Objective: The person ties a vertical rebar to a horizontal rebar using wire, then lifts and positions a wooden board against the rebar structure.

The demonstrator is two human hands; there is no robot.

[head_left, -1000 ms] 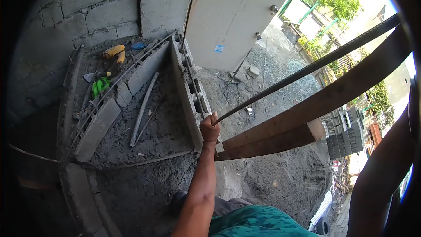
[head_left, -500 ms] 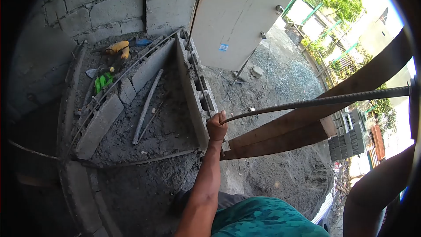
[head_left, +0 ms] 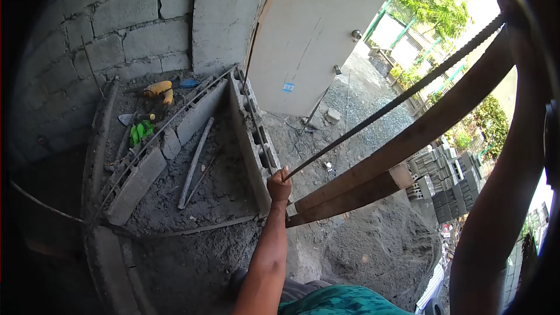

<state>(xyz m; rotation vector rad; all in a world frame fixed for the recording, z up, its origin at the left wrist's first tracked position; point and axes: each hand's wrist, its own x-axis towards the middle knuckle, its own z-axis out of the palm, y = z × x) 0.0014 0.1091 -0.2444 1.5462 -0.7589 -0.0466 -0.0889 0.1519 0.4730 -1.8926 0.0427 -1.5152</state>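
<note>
My left hand [head_left: 279,185] is closed round the lower end of a ribbed steel bar [head_left: 385,111], beside the top of a low hollow-block wall [head_left: 249,134]. From there the bar slants up to the right. At its upper end, near the right edge of the view, my right hand [head_left: 511,7] is wrapped round it, dark and partly cut by the lens edge. Two wooden planks [head_left: 367,169] lean below the bar, their lower ends close to my left hand.
A yellow power tool [head_left: 158,90] and a green cloth [head_left: 140,132] lie on the soil at left. A stick [head_left: 197,160] rests inside the block enclosure. Behind stands a door [head_left: 315,35]. Stacked grey blocks [head_left: 449,184] and a sand heap [head_left: 373,251] are at right.
The bar's upper end has risen with my right hand, so the bar slants more steeply and looks straighter. My left hand stays closed on the lower end. The view has shifted slightly.
</note>
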